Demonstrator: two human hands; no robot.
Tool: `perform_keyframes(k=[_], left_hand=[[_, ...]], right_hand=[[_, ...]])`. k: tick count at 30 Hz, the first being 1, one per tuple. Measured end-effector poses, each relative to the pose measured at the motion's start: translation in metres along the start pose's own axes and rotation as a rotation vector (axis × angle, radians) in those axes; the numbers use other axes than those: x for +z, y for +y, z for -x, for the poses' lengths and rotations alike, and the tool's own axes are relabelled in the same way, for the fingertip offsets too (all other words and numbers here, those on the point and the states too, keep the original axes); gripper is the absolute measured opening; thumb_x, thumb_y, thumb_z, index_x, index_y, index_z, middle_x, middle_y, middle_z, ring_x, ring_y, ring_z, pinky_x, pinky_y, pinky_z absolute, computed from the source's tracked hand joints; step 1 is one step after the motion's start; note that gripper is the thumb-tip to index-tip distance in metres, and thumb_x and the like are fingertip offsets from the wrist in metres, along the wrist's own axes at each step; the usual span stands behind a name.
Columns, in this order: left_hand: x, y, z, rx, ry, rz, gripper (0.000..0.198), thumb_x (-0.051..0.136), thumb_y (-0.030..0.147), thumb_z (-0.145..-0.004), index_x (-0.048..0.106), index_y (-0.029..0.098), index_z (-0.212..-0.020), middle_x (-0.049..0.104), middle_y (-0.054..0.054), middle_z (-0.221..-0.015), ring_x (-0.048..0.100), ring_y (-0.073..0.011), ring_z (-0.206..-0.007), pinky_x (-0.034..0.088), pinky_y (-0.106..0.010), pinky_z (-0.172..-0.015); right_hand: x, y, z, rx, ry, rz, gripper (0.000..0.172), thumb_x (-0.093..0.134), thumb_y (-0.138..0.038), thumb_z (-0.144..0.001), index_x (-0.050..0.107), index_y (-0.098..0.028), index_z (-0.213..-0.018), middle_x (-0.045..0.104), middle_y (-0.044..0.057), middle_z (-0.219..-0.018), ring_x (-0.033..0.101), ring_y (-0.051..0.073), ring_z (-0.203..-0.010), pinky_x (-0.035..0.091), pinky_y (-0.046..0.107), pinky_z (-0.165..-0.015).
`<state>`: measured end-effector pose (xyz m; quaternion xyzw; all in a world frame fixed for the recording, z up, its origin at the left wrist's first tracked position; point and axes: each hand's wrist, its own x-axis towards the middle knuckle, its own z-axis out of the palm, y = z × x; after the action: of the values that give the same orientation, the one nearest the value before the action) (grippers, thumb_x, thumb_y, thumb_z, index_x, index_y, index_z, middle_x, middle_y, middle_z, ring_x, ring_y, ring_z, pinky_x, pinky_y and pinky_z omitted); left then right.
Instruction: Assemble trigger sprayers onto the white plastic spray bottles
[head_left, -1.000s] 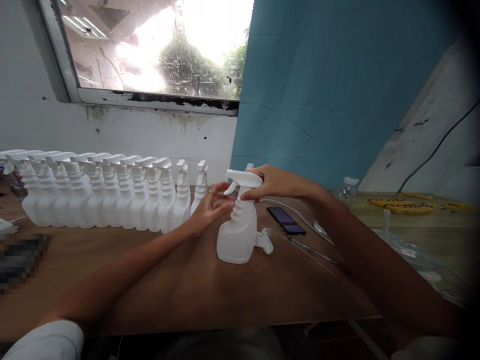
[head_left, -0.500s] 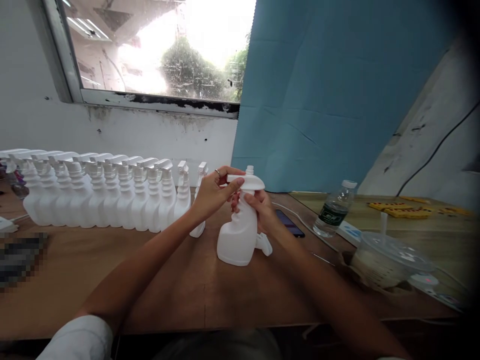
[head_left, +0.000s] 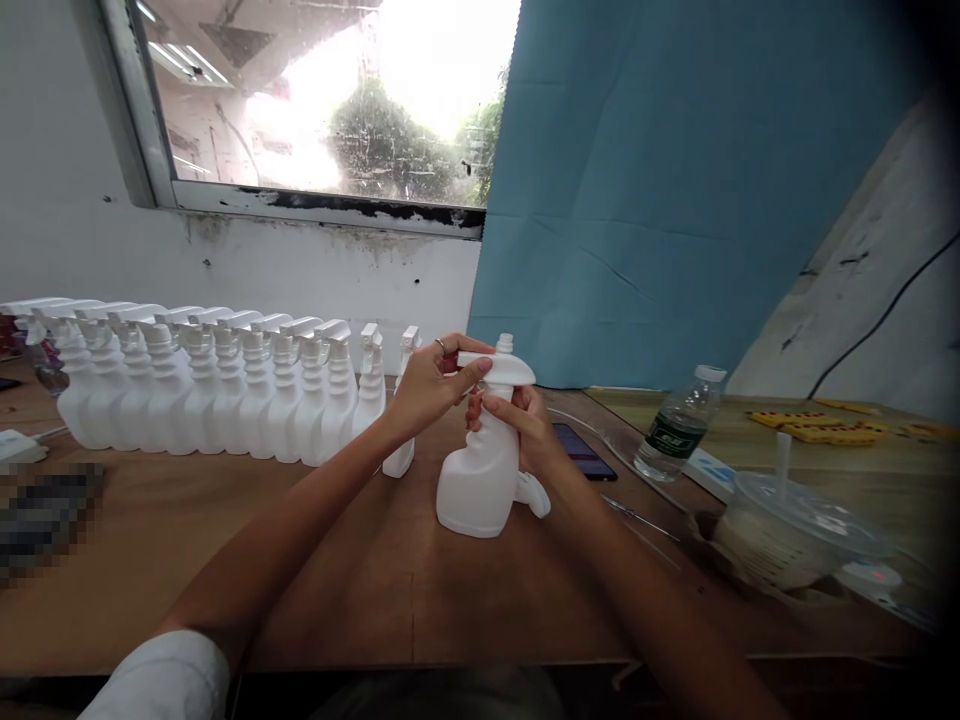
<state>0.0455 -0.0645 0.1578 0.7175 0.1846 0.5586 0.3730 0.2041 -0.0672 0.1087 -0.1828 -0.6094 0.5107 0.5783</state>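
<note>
A white plastic bottle (head_left: 476, 482) stands upright on the brown table (head_left: 322, 580). Over its neck sits a white curved cover (head_left: 513, 372), with a small ribbed tip (head_left: 505, 343) sticking up through it. My left hand (head_left: 435, 385) pinches the left end of the cover between thumb and fingers, a ring on one finger. The fingers of my right hand (head_left: 525, 425) wrap round the bottle's neck from the right, below the cover. Behind the bottle, at its right, lies another white plastic piece (head_left: 533, 494).
Several white spray bottles (head_left: 202, 400) line the left side. A phone (head_left: 583, 452), tweezers-like metal tool (head_left: 637, 516), water bottle (head_left: 679, 425) and lidded drink cup (head_left: 787, 530) sit on the right. Yellow pieces (head_left: 825, 428) lie farther back.
The view has shifted slightly, and more of the metal tool shows beside my right forearm. Both hands keep nearly the same hold on the cover and the bottle.
</note>
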Motion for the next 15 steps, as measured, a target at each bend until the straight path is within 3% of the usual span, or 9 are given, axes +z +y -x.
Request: perform_keyframes(k=[8,12,15], left_hand=[[-0.0039,0.0000,-0.0017,-0.009,-0.045,-0.005,0.024,0.068,0.034,-0.085,0.066,0.013,-0.096,0.061,0.001,-0.065,0.058,-0.0079,-0.056,0.046,-0.019,-0.054],[-0.0063,-0.0016,-0.0026,0.001,-0.053,-0.039,0.024,0.067,0.035,-0.085,0.066,0.014,-0.096,0.062,-0.001,-0.071,0.058,-0.0083,-0.061,0.046,-0.020,-0.059],[-0.0067,-0.0016,-0.0025,-0.015,-0.070,-0.025,0.025,0.067,0.035,-0.085,0.066,0.014,-0.098,0.062,-0.001,-0.072,0.059,-0.0091,-0.062,0.047,-0.021,-0.061]], right_hand=[[0.0030,0.0001,0.0016,-0.008,0.063,-0.018,0.030,0.077,-0.031,-0.072,0.059,-0.020,-0.093,0.064,0.002,-0.072,0.059,0.015,-0.056,0.052,0.029,-0.053],[0.0027,-0.0005,0.0015,0.028,0.033,-0.061,0.030,0.071,-0.043,-0.075,0.060,-0.019,-0.090,0.065,0.004,-0.073,0.061,0.018,-0.057,0.053,0.032,-0.052],[0.0026,-0.0017,0.0021,0.055,0.073,-0.038,0.028,0.076,-0.034,-0.072,0.060,-0.019,-0.089,0.064,0.003,-0.071,0.060,0.016,-0.056,0.054,0.030,-0.052]])
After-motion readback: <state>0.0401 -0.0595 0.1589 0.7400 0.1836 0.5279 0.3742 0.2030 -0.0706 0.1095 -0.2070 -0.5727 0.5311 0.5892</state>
